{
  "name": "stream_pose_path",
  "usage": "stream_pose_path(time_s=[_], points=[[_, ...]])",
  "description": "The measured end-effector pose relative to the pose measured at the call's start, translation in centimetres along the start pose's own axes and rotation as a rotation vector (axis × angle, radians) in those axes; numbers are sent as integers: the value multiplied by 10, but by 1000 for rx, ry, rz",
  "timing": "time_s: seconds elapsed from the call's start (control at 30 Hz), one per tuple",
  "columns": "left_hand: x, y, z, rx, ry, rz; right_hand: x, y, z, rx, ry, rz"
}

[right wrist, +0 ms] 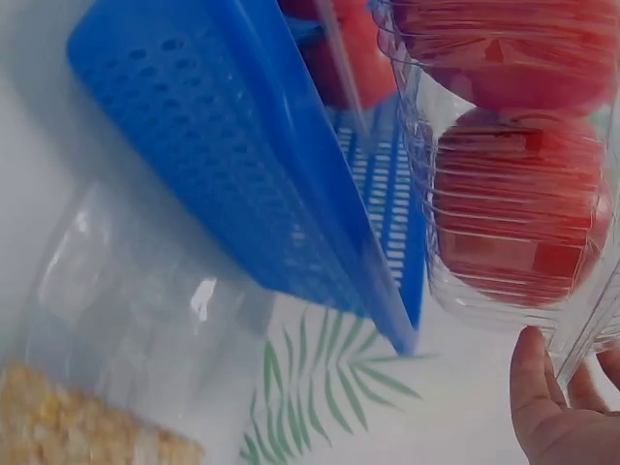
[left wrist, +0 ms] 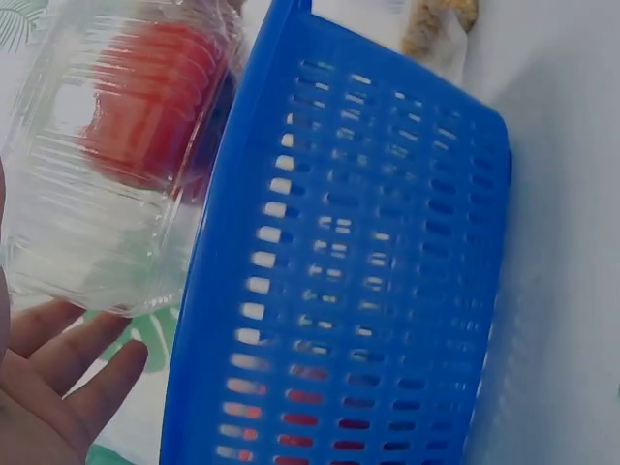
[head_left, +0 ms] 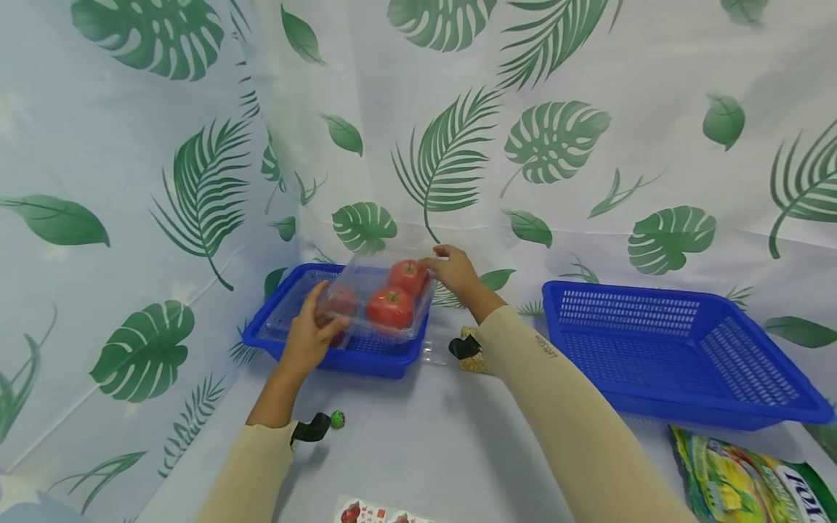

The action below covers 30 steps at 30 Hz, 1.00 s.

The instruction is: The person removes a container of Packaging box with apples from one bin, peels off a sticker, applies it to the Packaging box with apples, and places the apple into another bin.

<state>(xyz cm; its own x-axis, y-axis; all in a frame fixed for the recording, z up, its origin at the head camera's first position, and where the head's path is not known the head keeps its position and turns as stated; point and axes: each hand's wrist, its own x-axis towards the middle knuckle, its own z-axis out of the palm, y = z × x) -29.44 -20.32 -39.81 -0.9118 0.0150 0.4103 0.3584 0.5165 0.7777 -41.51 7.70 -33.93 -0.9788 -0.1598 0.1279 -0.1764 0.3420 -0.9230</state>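
Fingers of the right hand (head_left: 458, 276) pinch a clear container (head_left: 371, 277) of tomatoes (head_left: 391, 308) over a blue basket (head_left: 382, 363)

On a clock face laid over the head view, with twelve pointing away from the person, the clear container is held at a tilt between both hands, above the blue basket; the right wrist view shows a gap between its side and the basket's rim. Its long axis seems to run roughly from eight to two o'clock, hand to hand, though the see-through plastic makes the outline hard to judge. Both hands touch it, but the two tomatoes sit nearer the right hand.

From the right fingers, the container lies at about eight o'clock; thumb and fingertips close on its edge with only thin plastic between them. From the left hand (head_left: 306, 338), it lies at about two o'clock; those fingers are spread apart and fairly straight, tips against its end, while the thumb's contact cannot be told.

More red produce (right wrist: 351, 63) shows inside the blue basket. At the container's three o'clock stands a second basket (head_left: 628, 311), with a bright packet (head_left: 739, 479) at that basket's five. A bag of golden kernels (right wrist: 92, 426) lies at four o'clock from the container, and a small green ball (head_left: 337, 419) rests at seven on the table (head_left: 392, 443).
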Motion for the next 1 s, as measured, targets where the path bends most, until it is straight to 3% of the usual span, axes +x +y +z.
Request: stream_pose_path(time_s=[0.27,0.43,0.5,0.63,1.0], points=[[1,9,4,-146,-76,-26,-19,-15,-31,-27,-100,47],[-5,33,9,-237,-123,-42,-31,-14,-49,-28,-175,120],[-7,33,13,-295,-147,-50,-38,-11,-54,-50,-193,156],[-4,15,22,-378,-182,-71,-50,-9,-62,-119,-233,203],[-1,19,33,-575,-263,-75,-90,13,-80,-167,-285,307]])
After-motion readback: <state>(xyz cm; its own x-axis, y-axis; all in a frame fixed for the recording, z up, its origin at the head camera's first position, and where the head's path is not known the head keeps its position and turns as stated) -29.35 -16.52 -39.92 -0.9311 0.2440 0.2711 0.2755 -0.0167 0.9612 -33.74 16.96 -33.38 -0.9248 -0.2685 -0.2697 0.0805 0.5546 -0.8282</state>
